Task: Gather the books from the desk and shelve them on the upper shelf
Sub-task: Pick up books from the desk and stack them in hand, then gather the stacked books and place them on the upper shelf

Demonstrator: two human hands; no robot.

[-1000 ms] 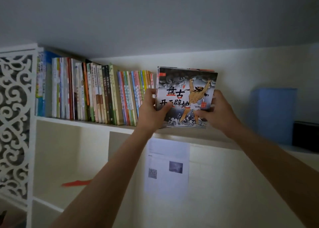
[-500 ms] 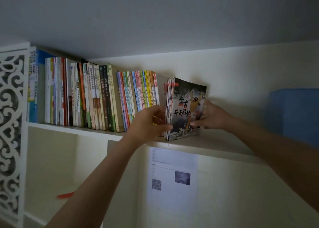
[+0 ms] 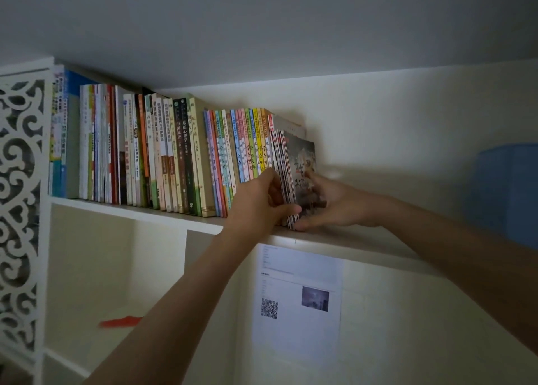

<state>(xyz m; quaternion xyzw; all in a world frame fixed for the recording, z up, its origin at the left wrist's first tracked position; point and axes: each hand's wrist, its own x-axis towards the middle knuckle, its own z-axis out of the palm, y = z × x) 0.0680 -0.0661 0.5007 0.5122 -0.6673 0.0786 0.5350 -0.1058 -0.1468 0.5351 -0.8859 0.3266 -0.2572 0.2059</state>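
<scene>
A stack of thin picture books (image 3: 300, 157) stands upright on the upper shelf (image 3: 343, 240), at the right end of a long row of shelved books (image 3: 174, 151). The outer cover is dark, with an illustrated figure and Chinese characters. My left hand (image 3: 262, 207) grips the stack's front edge, thumb across the spines near the bottom. My right hand (image 3: 334, 204) lies flat against the outer cover and presses the stack toward the row. Part of the cover is hidden behind my right hand.
A blue box (image 3: 506, 192) stands on the shelf at the far right. A white carved fretwork panel (image 3: 20, 210) closes the left side. A printed sheet with a QR code (image 3: 297, 300) hangs below the shelf. A red scrap (image 3: 120, 322) lies in the lower compartment.
The stack turned from cover-facing-me to edge-on and slid left against the row of books. Both hands moved with it; the right hand now lies flat on the cover.
</scene>
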